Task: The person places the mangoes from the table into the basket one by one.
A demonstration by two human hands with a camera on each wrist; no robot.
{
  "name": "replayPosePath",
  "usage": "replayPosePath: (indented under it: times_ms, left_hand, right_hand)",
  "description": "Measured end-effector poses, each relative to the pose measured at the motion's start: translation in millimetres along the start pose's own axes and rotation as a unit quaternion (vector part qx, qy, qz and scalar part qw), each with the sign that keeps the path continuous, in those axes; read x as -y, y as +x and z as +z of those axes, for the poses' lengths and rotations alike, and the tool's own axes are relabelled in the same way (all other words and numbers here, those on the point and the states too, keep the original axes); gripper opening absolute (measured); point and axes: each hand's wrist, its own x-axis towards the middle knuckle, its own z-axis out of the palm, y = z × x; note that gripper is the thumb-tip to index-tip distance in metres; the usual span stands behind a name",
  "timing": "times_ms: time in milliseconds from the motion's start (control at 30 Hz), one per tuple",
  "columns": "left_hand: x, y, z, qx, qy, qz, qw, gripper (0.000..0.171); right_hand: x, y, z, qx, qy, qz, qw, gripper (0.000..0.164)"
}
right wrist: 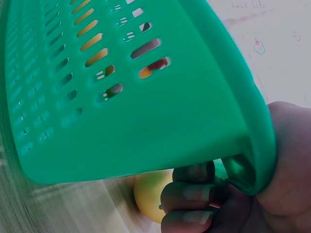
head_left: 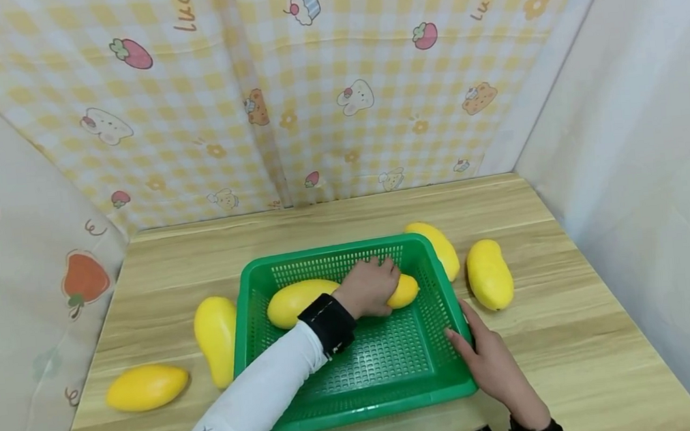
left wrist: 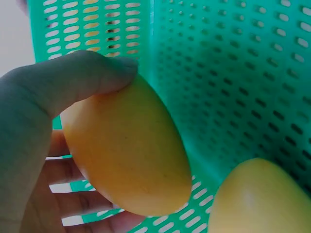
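A green plastic basket [head_left: 371, 410] with slotted walls stands on the table, slightly tilted in the head view. Inside it, my left hand [head_left: 370, 287] grips a yellow mango [head_left: 406, 291] near the right wall. In the left wrist view the thumb lies over one end of this mango [left wrist: 131, 150], and the fingers curl beneath it. Another mango [head_left: 297, 302] lies in the basket, left of that hand. My right hand [head_left: 498, 366] holds the basket's right rim, its fingers [right wrist: 187, 204] curled below the edge in the right wrist view.
Two mangoes lie right of the basket, one mango [head_left: 440, 248] against its back corner and another mango [head_left: 490, 275] farther right. On the left are an upright-lying mango [head_left: 215, 336] beside the wall and a mango [head_left: 147, 387]. Curtains [head_left: 335, 107] border the wooden table [head_left: 577, 332].
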Motion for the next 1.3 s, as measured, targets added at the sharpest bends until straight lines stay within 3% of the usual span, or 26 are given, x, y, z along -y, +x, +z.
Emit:
replayPosePath:
  times_ms: [300,467,767,1033,1300]
  left_hand:
    - [-5.8,9.3,8.3,-0.009,0.013,-0.002,0.9999,0.061]
    - [-6.3,10.9,12.6,-0.013,0.006,-0.016,0.9998,0.060]
    - [-6.5,13.2,22.2,-0.015,0.033,-0.039,0.9986,0.056]
    - [-12.5,14.4,25.0,-0.048,0.094,-0.046,0.9934,0.048]
    - [-15.7,10.6,26.2,-0.091,0.178,-0.065,0.9777,0.026]
  right_hand:
    - [0,0,-1,0.001,0.002,0.005,1.000,0.063]
    - [-1,0,-1,0.002,-0.002,0.010,1.000,0.063]
    - [-2,2,-2,0.003,0.002,0.008,1.000,0.062]
    - [-1,2,-4,0.003,0.007,0.001,1.000,0.061]
    - [-3,2,-2,0.001,0.007,-0.001,1.000,0.061]
